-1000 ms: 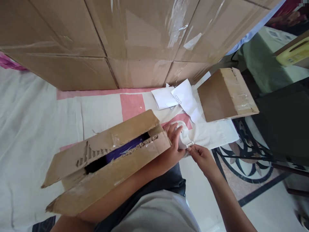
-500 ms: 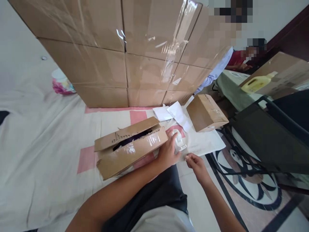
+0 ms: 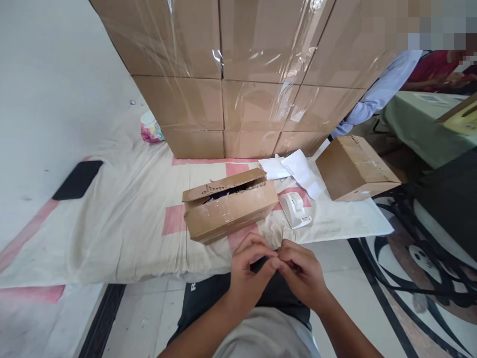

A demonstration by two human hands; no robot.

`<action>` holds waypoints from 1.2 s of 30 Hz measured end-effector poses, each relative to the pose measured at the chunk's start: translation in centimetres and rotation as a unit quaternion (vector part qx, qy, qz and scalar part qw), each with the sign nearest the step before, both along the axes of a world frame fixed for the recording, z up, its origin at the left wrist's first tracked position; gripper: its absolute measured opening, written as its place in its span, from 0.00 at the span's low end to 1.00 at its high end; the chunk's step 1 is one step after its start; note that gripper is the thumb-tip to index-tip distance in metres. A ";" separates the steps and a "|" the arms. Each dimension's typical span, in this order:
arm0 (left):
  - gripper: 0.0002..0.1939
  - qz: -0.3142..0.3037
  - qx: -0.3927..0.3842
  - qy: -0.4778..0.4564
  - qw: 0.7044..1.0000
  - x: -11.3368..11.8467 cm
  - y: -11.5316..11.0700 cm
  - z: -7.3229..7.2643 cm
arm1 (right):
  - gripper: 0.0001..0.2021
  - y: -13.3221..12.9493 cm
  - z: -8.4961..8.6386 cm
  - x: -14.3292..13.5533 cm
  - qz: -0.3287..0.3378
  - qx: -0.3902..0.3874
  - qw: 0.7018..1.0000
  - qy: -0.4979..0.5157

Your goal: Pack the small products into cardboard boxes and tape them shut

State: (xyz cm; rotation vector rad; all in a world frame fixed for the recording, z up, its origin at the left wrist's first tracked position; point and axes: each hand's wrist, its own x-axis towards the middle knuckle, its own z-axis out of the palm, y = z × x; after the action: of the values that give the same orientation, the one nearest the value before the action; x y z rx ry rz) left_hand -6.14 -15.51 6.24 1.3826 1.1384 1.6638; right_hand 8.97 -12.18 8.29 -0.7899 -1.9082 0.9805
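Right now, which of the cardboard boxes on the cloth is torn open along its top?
The long box lying nearest the hands: its top shows a ragged open slit. The smaller box to its right is closed.

Two bare forearms with no sleeves reaching the wrists, left hand (image 3: 248, 271) and right hand (image 3: 303, 271) without rings, watch or gloves, light grey shirt at the chest, dark shorts with small white lettering near the hem
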 end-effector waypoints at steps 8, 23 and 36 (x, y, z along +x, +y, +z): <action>0.03 0.198 0.152 0.130 0.960 -1.7 -0.3 0.0 | 0.05 1.4 1.5 -2.2 -0.073 0.108 0.987 -0.089; 0.03 0.173 0.097 0.181 0.963 -13.3 3.5 7.3 | 0.20 12.7 3.4 -8.3 0.049 0.303 0.899 -0.312; 0.05 0.039 -0.136 0.196 0.970 -16.5 5.9 8.0 | 0.17 12.9 3.2 -8.0 0.033 0.299 0.918 -0.260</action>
State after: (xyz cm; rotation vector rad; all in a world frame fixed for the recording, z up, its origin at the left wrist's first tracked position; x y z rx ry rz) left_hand -22.67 -9.61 14.25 1.5380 1.5959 1.2534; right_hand 1.02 0.76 11.52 -0.6504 -2.5187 0.1717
